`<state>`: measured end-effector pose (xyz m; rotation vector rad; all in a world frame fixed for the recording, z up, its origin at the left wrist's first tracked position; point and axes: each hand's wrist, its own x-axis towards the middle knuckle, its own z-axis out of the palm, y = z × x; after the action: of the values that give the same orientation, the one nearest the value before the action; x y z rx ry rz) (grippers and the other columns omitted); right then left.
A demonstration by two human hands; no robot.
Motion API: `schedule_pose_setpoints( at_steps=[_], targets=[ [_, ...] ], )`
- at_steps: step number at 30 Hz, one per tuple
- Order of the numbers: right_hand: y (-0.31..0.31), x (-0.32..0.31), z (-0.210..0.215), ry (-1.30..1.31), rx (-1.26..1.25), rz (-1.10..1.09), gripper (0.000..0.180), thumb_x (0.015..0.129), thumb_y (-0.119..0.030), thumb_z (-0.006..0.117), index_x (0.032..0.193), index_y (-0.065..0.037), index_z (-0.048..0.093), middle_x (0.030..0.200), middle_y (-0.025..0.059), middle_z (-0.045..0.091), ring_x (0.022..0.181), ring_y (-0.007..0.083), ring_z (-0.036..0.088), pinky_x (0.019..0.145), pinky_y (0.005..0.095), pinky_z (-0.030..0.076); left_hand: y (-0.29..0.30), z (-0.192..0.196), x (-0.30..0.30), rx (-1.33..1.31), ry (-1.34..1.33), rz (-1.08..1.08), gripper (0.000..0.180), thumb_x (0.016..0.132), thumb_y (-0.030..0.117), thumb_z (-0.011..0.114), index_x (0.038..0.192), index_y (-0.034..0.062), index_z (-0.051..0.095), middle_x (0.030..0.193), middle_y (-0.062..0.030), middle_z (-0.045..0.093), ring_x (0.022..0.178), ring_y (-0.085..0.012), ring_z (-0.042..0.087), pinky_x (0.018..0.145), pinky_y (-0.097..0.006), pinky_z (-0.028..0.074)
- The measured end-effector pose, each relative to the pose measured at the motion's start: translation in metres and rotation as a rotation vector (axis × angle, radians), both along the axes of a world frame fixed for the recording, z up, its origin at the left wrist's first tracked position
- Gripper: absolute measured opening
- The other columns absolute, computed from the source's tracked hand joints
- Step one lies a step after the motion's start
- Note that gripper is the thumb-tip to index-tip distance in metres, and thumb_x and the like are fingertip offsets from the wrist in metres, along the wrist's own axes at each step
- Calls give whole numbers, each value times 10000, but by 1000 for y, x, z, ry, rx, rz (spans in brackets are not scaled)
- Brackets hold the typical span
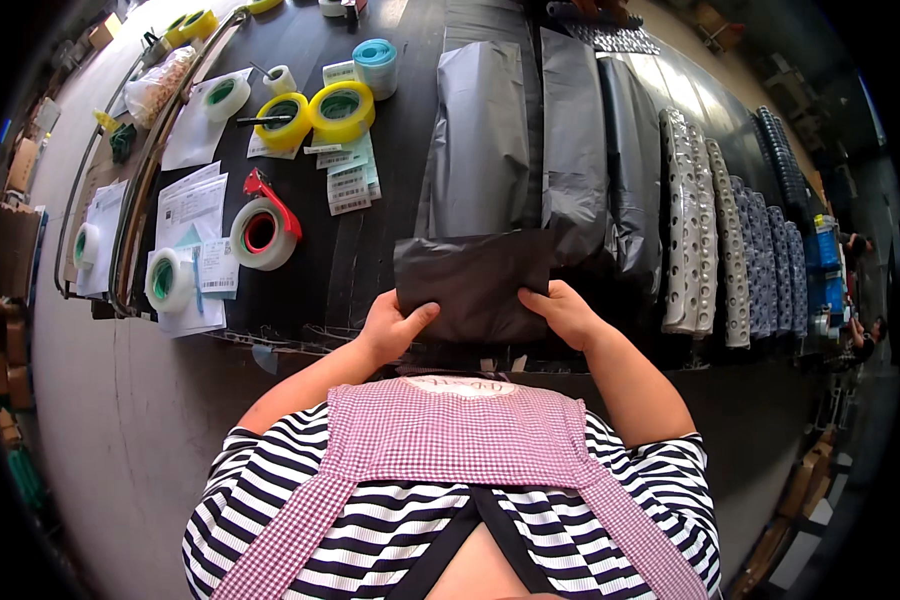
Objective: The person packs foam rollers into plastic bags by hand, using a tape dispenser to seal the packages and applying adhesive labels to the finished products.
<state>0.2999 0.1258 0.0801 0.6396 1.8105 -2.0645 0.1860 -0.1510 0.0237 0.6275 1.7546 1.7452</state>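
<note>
One black sheet [477, 285] | between left fingers [425, 314] and right fingers [534, 299] | both pinching its sides

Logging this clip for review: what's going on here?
A person's left hand and right hand hold opposite sides of a piece of black plastic film at the near edge of a black table. A long dark-grey plastic bag lies just beyond; yellow tape rolls sit to the left.

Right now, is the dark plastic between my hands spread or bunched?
Spread: the dark plastic runs fairly smooth from left hand to right hand, its far edge uncrumpled.
</note>
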Motion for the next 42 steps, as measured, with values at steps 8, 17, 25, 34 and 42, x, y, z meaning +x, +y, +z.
schedule_pose_setpoints(
  at_steps=[8, 17, 25, 34, 42],
  targets=[
    [-16, 17, -39, 204, 268, -463, 395, 996, -163, 652, 629, -90, 525, 624, -104, 434, 599, 21, 334, 521, 256, 281, 37, -11, -42, -257, 183, 288, 389, 964, 339, 720, 823, -15, 642, 733, -87, 584, 690, -170, 574, 651, -352, 462],
    [-23, 8, -11, 352, 1514, -177, 359, 737, -147, 813, 1012, -83, 592, 1033, 119, 609, 984, 342, 594, 810, 445, 468, 55, 1, -48, -616, 610, 243, 430, 844, 263, 800, 1095, 45, 528, 1042, -162, 548, 893, -401, 616, 779, -462, 517],
    [-59, -83, -14, -44, 987, 26, 1054, 909, -431, 649, 1560, 133, 42, 1452, 389, 438, 1313, 472, 508, 1116, 451, 414, 80, -4, -30, -328, 745, 61, 597, 911, 31, 567, 1494, 112, 473, 1411, -239, 519, 1128, -417, 594, 995, -454, 495],
    [-15, -75, -30, 371, 258, -393, 1068, 761, -189, 831, 1600, -12, 195, 1439, 195, 511, 1299, 290, 539, 1107, 363, 416, 70, 20, -37, 202, 45, -143, 540, 929, -115, 479, 1444, 47, 507, 1350, -126, 608, 998, -163, 650, 914, -288, 524],
    [55, -8, 64, 637, -60, -513, 887, 755, -76, 792, 1535, -2, 376, 1371, 131, 577, 1228, 229, 575, 1089, 356, 421, 51, 22, -65, -101, 481, -220, 252, 895, -32, 630, 1133, 42, 665, 1254, -133, 646, 1021, -249, 669, 900, -326, 541]
  ],
)
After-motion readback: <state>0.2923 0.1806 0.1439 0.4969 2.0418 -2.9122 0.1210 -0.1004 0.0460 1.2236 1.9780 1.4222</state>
